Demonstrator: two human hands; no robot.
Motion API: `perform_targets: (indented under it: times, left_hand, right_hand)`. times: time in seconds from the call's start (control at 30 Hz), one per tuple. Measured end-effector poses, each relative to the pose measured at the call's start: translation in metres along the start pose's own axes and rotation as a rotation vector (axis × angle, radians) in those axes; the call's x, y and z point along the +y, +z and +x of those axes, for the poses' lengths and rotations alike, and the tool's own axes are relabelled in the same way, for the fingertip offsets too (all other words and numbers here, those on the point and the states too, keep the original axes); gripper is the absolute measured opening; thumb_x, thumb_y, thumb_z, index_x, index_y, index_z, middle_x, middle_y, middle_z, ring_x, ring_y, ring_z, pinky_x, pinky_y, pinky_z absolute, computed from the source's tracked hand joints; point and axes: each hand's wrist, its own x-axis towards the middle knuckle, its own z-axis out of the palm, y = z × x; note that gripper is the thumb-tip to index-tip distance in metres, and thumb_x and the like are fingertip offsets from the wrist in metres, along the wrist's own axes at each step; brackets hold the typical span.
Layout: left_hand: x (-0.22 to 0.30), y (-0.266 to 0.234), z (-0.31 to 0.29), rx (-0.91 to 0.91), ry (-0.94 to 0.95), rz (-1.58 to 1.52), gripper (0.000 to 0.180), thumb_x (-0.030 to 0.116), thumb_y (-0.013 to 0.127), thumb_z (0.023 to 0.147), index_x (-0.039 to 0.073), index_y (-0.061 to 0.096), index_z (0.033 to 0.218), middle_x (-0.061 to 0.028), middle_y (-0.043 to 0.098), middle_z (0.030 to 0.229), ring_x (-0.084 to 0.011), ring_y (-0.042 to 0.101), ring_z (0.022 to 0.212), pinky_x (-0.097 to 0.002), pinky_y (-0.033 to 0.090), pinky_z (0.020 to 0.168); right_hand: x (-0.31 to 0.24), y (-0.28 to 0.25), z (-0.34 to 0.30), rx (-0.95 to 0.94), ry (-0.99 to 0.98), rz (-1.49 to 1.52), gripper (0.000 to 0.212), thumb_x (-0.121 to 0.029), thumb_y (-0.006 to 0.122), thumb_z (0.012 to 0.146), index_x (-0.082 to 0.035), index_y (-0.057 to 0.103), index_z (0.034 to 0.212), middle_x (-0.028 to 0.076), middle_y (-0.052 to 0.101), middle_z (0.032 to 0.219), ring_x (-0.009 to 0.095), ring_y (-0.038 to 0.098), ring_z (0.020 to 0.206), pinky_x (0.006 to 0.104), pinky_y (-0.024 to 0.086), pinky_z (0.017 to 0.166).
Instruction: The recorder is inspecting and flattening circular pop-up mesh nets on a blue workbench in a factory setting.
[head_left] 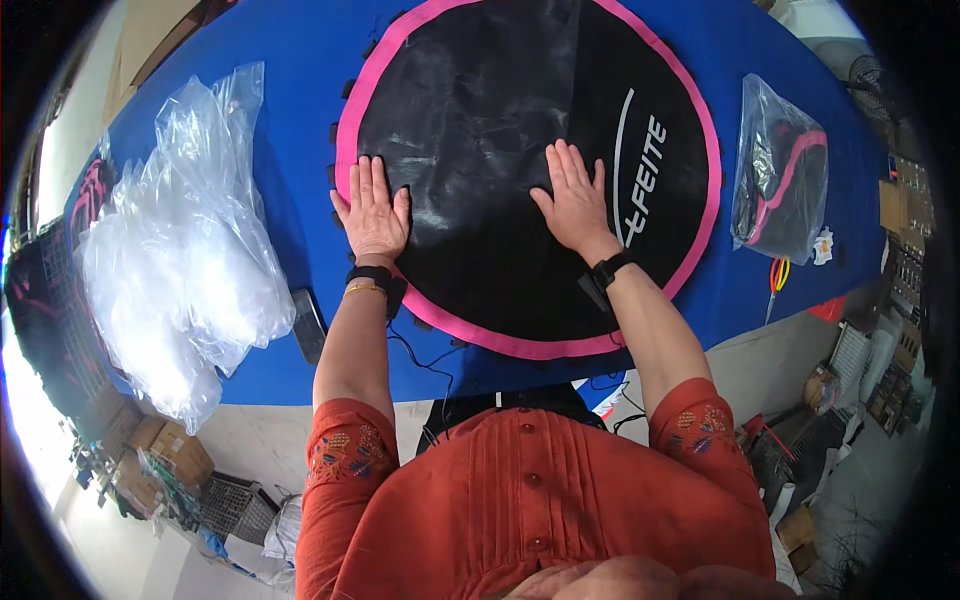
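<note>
A round black mat (520, 290) with a pink border and small dark tabs along its edge lies flat on the blue table. A pale printed curve and lettering run down its right side. What looks like a clear plastic sheet (470, 110) covers the mat's left and middle part, shiny, with a straight edge near the centre. My left hand (376, 222) presses flat at the mat's left border, fingers pointing away. On the mat's right half, my right hand (578, 205) rests flat, thumb spread. Neither hand grips anything. Both wrists wear black bands.
Clear plastic bags (190, 260) are heaped on the table's left, beside a dark phone-like object (309, 326). At right lie a bagged black-and-pink folded piece (785, 180) and scissors (777, 283) with yellow-red handles. Cables (430, 365) hang by the near edge; cardboard boxes (175, 450) stand below left.
</note>
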Motion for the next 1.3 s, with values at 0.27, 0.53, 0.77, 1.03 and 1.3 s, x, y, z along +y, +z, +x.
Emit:
perform_targets:
  times: [0.27,0.53,0.77,1.03,1.3]
  left_hand:
    - [-0.002,-0.001,-0.002,-0.004,-0.01,-0.01,0.067,0.049,0.042,0.101,0.014,0.029,0.157,-0.0072,0.028,0.163,-0.0261,0.021,0.152,-0.0618,0.01,0.12]
    - [0.001,-0.002,0.0,-0.012,-0.008,-0.008,0.067,0.049,0.041,0.101,0.014,0.029,0.157,-0.0067,0.027,0.164,-0.0255,0.02,0.153,-0.0622,0.009,0.12]
    - [-0.002,-0.001,-0.002,-0.008,-0.009,-0.016,0.066,0.047,0.041,0.101,0.014,0.029,0.157,-0.0069,0.027,0.164,-0.0271,0.021,0.152,-0.0617,0.01,0.119]
    - [-0.001,-0.002,-0.001,-0.009,-0.005,-0.017,0.066,0.048,0.04,0.102,0.014,0.029,0.157,-0.0068,0.027,0.164,-0.0273,0.021,0.152,-0.0614,0.01,0.119]
    - [0.001,-0.001,0.0,0.0,-0.001,-0.03,0.066,0.047,0.043,0.1,0.014,0.031,0.156,-0.0057,0.029,0.163,-0.0263,0.022,0.152,-0.0628,0.011,0.119]
  right_hand:
    - [-0.015,0.0,0.017,-0.053,0.106,-0.078,0.074,-0.045,0.053,0.099,-0.006,0.027,0.156,0.014,0.023,0.164,0.029,0.019,0.152,0.0568,0.012,0.122]
    - [-0.068,0.018,0.017,0.017,-0.009,0.108,0.082,-0.045,0.059,0.095,0.0,0.026,0.155,0.018,0.025,0.163,0.032,0.02,0.152,0.0515,0.011,0.123]
    - [-0.043,0.008,0.015,-0.001,-0.048,0.078,0.077,-0.044,0.057,0.097,-0.005,0.028,0.156,0.012,0.026,0.163,0.027,0.022,0.152,0.0537,0.012,0.122]
    - [0.011,0.0,0.013,0.011,0.141,-0.059,0.074,-0.046,0.052,0.1,-0.007,0.025,0.157,0.012,0.025,0.164,0.029,0.022,0.151,0.0595,0.011,0.121]
    - [0.078,0.008,-0.021,0.044,0.292,-0.143,0.077,-0.051,0.047,0.101,-0.009,0.019,0.159,0.011,0.018,0.166,0.03,0.018,0.152,0.0579,0.01,0.121]
